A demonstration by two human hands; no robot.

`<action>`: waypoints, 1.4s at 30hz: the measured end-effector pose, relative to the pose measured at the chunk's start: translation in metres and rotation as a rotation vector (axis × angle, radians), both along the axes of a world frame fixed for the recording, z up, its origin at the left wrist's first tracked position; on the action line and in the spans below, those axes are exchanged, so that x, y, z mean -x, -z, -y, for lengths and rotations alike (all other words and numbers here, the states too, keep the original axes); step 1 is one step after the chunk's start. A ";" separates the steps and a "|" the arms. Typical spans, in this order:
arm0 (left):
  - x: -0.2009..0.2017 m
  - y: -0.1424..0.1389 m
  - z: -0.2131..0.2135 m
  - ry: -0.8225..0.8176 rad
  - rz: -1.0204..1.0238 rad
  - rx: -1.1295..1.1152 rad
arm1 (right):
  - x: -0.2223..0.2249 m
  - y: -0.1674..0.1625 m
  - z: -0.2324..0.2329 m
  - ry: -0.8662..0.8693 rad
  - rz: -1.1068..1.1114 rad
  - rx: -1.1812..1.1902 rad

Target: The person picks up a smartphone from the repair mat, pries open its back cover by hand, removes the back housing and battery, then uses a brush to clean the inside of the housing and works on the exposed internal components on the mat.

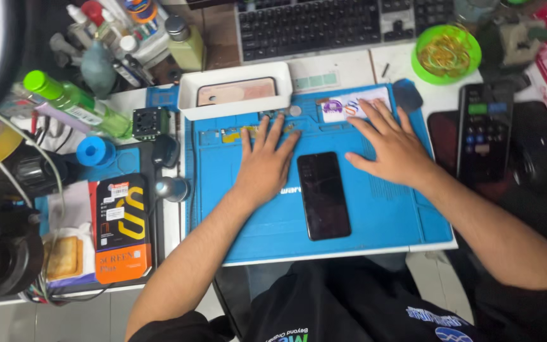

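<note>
The black phone [323, 195] lies face-up mid-mat between both flat, empty, spread hands, its long axis running from the blue mat's [387, 221] near edge toward its far edge (slightly tilted), left hand [266, 163] just beside it, right hand [390, 144] marginally farther.

Far across the table, a dark keyboard [308, 25]; a green bowl [446, 54] of rings far right; a white tray [235, 92] mid-far; an orange-black box [123, 228] near left.

Left hand [266, 163] and right hand [392, 147] lie flat, palms down, fingers spread, forearms extended.
</note>
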State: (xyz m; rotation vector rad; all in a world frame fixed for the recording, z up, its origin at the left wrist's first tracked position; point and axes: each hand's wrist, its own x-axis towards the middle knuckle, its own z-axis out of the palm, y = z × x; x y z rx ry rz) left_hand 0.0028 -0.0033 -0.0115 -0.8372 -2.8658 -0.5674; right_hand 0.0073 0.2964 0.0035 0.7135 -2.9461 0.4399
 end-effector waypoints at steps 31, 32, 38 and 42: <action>0.000 -0.042 0.023 0.620 1.294 -1.835 | 0.006 -0.025 -0.019 -0.515 1.081 1.777; 0.001 -0.042 0.023 0.585 1.324 -1.841 | 0.005 -0.026 -0.019 -0.578 1.216 1.936; 0.015 -0.018 0.022 -0.014 1.140 -1.583 | 0.007 -0.013 -0.016 0.126 0.706 1.378; 0.015 0.009 0.034 -0.350 1.176 -1.507 | 0.006 0.013 -0.028 0.313 0.860 1.542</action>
